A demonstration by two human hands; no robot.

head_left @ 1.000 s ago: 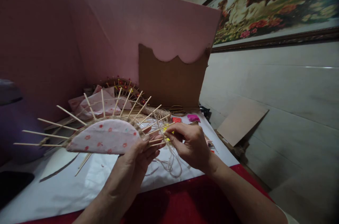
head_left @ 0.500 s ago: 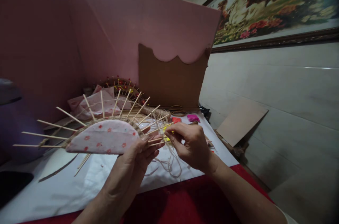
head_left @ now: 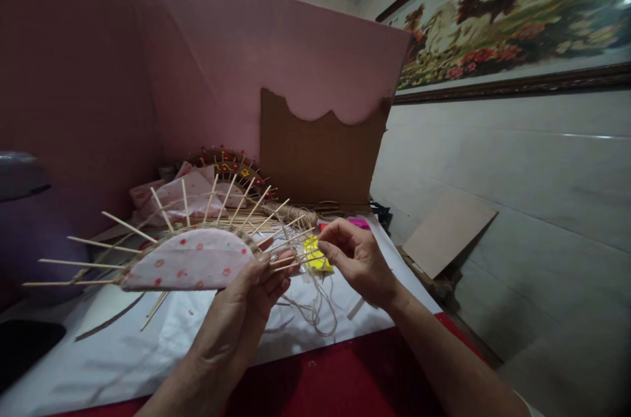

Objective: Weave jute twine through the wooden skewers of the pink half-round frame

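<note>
My left hand [head_left: 254, 285] grips the right end of a half-round fan-shaped piece [head_left: 190, 262], its thumb on the front. Pinkish fabric with small red flowers covers the piece, and woven twine edges its curve. Thin wooden sticks [head_left: 213, 198] spread outward from that edge. Beside the rightmost sticks, my right hand [head_left: 362, 262] has thumb and forefinger pinched on a thin strand of twine, partly hidden by the fingers. Loose loops of twine [head_left: 320, 318] hang or lie below, between the hands.
A yellow packet [head_left: 315, 254] and a pink packet [head_left: 359, 223] lie behind the right hand. Farther back are a twine roll [head_left: 293, 214], flowered fabric [head_left: 170, 196], a decorated arch [head_left: 231, 164] and upright cardboard [head_left: 320, 154]. A wall borders the right.
My right hand has moved slightly right and away from the sticks, uncovering more of the yellow packet. The left hand still holds the fan-shaped piece, now slightly lower in view.
</note>
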